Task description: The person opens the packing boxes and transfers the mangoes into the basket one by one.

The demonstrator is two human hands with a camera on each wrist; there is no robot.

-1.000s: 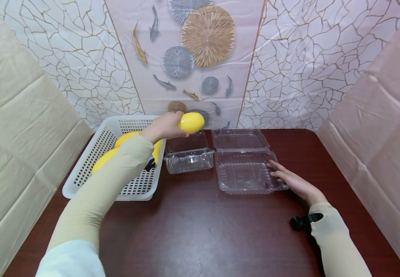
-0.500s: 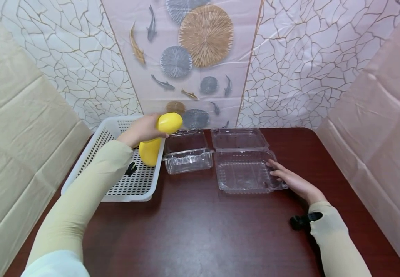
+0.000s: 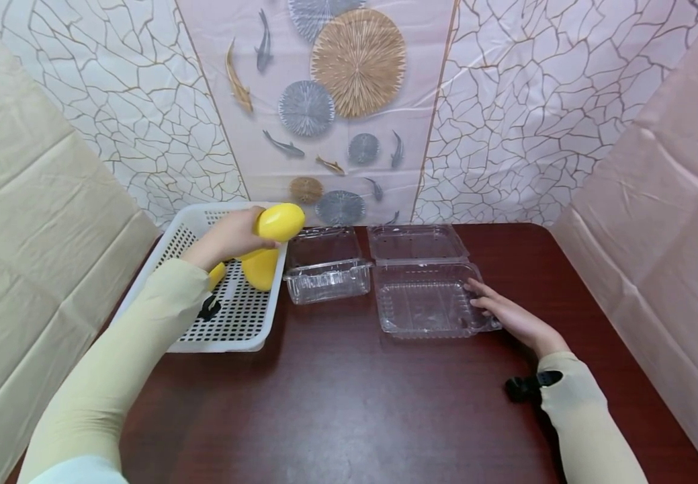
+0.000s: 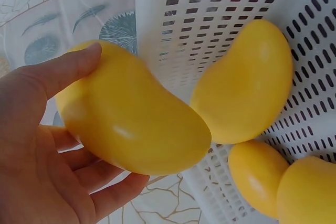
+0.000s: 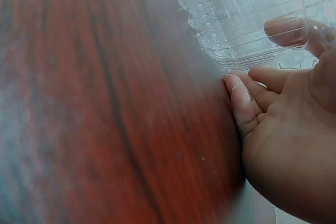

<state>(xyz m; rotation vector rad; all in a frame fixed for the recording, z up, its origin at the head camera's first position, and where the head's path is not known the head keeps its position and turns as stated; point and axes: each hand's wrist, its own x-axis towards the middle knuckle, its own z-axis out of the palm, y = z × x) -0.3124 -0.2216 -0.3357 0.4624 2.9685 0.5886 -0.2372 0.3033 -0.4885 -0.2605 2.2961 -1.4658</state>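
The left hand (image 3: 228,235) grips a yellow mango (image 3: 279,222), thumb over the top and fingers curled beneath it, and holds it in the air above the far right corner of the white basket (image 3: 191,339); the basket stands on the left side of the dark red table (image 3: 349,403), and three more mangoes (image 4: 244,85) lie inside it against its perforated wall, just under the held one; the right hand (image 3: 508,316) rests on the near right edge of the open clear box (image 3: 427,302), with the fingers loosely curled against its rim and the little finger on the table, one fingertip showing through the plastic in the right wrist view; that box sits right of centre with its lid (image 3: 418,242) folded back flat towards the far side; a second clear box (image 3: 330,279) stands just left of it, between it and the basket, also open; a patterned backdrop (image 3: 349,101) with fish and round shapes rises behind the table
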